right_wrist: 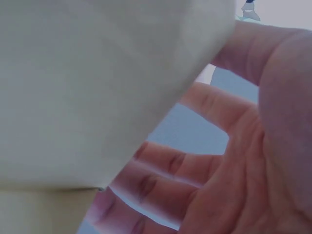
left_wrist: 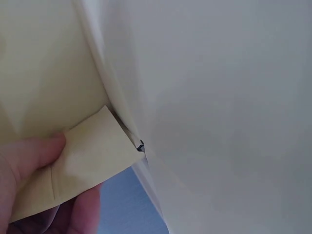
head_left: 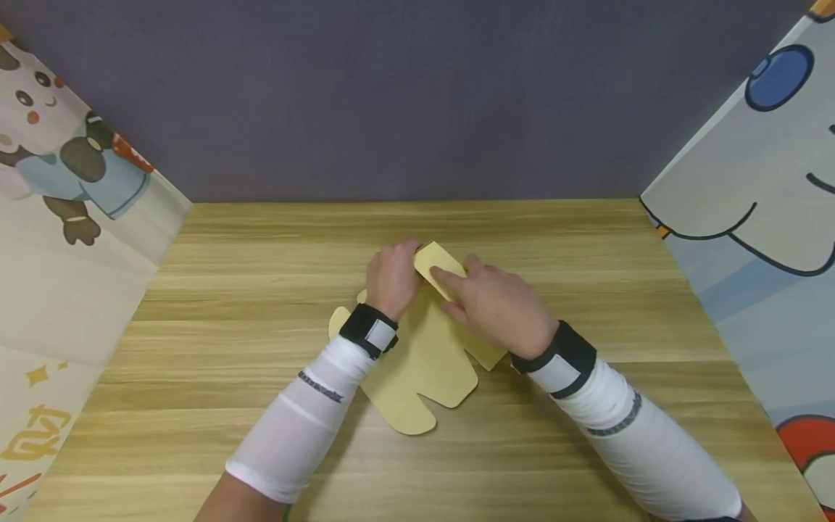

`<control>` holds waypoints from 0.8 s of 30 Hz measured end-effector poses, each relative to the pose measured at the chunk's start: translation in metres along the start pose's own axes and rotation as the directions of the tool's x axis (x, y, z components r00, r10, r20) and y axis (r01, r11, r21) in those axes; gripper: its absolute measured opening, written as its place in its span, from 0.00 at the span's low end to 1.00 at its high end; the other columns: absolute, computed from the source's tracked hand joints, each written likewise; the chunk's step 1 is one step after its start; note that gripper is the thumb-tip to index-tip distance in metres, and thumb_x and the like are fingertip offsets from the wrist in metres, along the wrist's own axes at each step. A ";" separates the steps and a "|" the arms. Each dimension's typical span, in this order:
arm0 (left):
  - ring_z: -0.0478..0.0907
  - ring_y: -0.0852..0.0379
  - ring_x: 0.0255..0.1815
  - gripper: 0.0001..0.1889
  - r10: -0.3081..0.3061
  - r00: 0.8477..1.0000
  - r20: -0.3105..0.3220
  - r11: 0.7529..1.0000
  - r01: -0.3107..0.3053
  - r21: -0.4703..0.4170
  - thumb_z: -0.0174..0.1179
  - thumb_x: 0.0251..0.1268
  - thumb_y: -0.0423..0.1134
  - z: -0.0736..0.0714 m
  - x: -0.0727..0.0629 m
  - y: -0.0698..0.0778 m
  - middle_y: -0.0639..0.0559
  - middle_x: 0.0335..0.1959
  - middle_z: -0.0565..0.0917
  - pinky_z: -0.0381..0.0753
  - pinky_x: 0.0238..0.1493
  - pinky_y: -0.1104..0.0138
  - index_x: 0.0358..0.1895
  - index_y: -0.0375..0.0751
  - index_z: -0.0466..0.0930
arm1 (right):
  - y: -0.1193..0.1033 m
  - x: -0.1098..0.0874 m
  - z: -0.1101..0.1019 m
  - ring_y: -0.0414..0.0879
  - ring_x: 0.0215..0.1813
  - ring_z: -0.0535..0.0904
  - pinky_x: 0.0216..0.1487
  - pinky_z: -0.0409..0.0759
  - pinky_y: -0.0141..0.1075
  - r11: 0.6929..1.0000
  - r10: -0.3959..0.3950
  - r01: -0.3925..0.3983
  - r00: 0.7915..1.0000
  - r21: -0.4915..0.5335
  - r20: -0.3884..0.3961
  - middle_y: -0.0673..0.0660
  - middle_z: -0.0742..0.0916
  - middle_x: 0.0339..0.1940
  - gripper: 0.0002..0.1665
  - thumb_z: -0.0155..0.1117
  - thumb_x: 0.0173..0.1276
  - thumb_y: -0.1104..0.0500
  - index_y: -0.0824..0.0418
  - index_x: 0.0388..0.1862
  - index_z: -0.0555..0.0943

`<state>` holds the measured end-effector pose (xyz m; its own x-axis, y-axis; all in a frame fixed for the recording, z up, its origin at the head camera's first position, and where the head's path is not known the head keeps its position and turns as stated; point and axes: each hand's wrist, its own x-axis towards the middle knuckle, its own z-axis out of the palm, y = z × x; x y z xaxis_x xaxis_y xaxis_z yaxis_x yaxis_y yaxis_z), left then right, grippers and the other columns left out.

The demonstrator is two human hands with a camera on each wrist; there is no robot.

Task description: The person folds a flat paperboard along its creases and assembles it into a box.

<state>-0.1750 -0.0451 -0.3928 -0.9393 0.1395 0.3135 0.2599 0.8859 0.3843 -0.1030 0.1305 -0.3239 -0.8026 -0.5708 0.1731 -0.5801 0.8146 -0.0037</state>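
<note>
A pale yellow card cutout [head_left: 424,355] with rounded lobes lies under both hands at the middle of the table. Its far end carries a narrow folded flap [head_left: 435,255]. My left hand [head_left: 393,279] grips the flap's left end; in the left wrist view its thumb [left_wrist: 46,148] presses the flap [left_wrist: 92,146] from one side, fingers on the other. On the right, my right hand [head_left: 499,304] lays an extended index finger across the flap, thumb close by on the card. The right wrist view shows spread, fairly straight fingers [right_wrist: 165,170], tips hidden behind the card [right_wrist: 97,87].
The wood-grain table [head_left: 261,239] meets a dark grey panel [head_left: 417,101] at the back. Cartoon-printed sheets stand along the left side [head_left: 98,254] and the right side [head_left: 730,217]. A square-cornered part of the card [head_left: 488,354] juts out beneath the right hand.
</note>
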 end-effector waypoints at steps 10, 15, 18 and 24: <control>0.79 0.52 0.21 0.16 0.002 1.000 -0.029 1.000 -0.002 -0.010 0.63 0.49 0.26 0.003 0.001 0.002 0.49 0.28 0.86 0.76 0.18 0.64 0.42 0.47 0.82 | -0.002 0.001 0.000 0.45 0.20 0.71 0.15 0.71 0.38 1.000 0.001 -0.001 1.000 0.010 0.005 0.59 0.79 0.36 0.33 0.66 0.64 0.46 0.47 0.67 0.73; 0.79 0.51 0.21 0.16 -0.009 0.998 -0.065 1.000 0.008 -0.023 0.60 0.51 0.27 0.004 0.001 0.002 0.50 0.28 0.86 0.75 0.17 0.62 0.41 0.49 0.83 | -0.002 0.001 0.001 0.45 0.20 0.71 0.16 0.72 0.38 1.000 -0.003 0.003 1.000 0.011 -0.007 0.59 0.79 0.36 0.32 0.65 0.64 0.46 0.47 0.67 0.73; 0.78 0.51 0.20 0.15 -0.012 0.998 -0.062 1.000 0.011 -0.024 0.60 0.51 0.28 0.003 0.001 0.003 0.50 0.27 0.86 0.74 0.17 0.62 0.41 0.49 0.83 | 0.000 0.001 0.001 0.46 0.20 0.71 0.16 0.72 0.39 1.000 -0.005 0.005 1.000 0.021 -0.002 0.59 0.79 0.37 0.32 0.66 0.64 0.46 0.47 0.67 0.73; 0.81 0.50 0.25 0.17 -0.001 0.998 -0.055 1.000 -0.001 -0.025 0.66 0.53 0.34 -0.002 -0.002 0.003 0.49 0.32 0.86 0.78 0.19 0.60 0.48 0.48 0.81 | 0.013 0.004 -0.001 0.50 0.31 0.80 0.23 0.79 0.43 0.995 0.030 -0.035 0.998 0.096 0.051 0.59 0.83 0.41 0.33 0.67 0.64 0.47 0.57 0.64 0.71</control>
<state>-0.1715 -0.0435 -0.3907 -0.9257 0.1143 0.3605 0.2661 0.8743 0.4059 -0.1141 0.1391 -0.3219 -0.8260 -0.5502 0.1223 -0.5620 0.8206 -0.1040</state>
